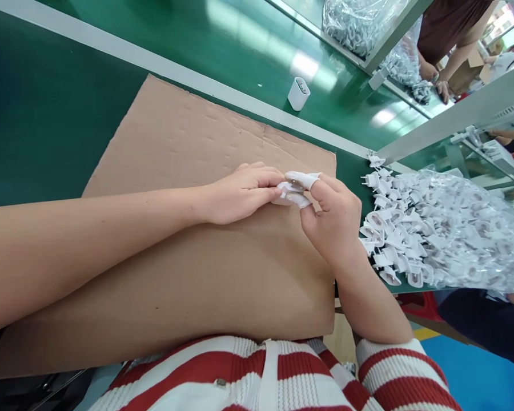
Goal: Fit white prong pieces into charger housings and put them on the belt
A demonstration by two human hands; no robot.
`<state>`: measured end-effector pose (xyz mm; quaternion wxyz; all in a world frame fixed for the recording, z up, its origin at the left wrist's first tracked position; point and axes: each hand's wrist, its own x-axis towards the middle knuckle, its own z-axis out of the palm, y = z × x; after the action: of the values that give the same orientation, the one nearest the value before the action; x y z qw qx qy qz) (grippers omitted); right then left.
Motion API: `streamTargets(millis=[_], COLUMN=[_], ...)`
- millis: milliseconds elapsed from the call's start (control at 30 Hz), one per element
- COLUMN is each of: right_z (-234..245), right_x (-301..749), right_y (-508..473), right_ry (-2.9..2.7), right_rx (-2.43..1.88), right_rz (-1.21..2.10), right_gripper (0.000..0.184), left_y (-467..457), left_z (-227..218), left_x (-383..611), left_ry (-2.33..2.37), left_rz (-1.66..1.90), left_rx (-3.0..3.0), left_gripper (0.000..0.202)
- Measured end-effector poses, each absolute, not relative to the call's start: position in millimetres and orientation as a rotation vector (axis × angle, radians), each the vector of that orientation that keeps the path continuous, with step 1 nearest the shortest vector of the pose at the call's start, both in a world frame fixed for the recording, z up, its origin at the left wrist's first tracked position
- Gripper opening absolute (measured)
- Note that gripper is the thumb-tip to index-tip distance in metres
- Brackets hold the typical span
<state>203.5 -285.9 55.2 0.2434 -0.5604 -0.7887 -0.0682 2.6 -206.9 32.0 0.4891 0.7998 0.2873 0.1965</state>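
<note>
Over the cardboard sheet, my left hand [244, 194] and my right hand [332, 211] meet at a small white plastic charger part [282, 198]. Both hands pinch it, the left from its left side with thumb and fingers. White finger cots [302, 181], smudged dark in places, cover the right thumb and forefinger. Fingers hide most of the part, so its exact shape cannot be made out. Right of my right hand lies a heap of white two-pin plug pieces [394, 228], partly under a clear plastic bag [480, 234].
Brown cardboard [205, 274] covers the green table in front of me. Beyond a pale rail [223, 103], a white charger housing [298, 94] stands on a green surface [240, 45]. Bagged parts [355, 28] and a co-worker's hands [437, 80] are farther back, behind a metal post [454, 120].
</note>
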Motion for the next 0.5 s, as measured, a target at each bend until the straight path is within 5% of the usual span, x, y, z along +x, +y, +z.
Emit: streamTargets(millis=[500], right_z=[53], right_x=[200], right_y=[-287], right_ry=[-2.082], right_rx=[-1.596], right_rz=[-0.184], right_gripper=[0.022], left_y=[-220], left_z=[32], left_x=[10], left_ry=[0.872], left_rz=[0.646], left_rx=[1.71], left_gripper=[0.032])
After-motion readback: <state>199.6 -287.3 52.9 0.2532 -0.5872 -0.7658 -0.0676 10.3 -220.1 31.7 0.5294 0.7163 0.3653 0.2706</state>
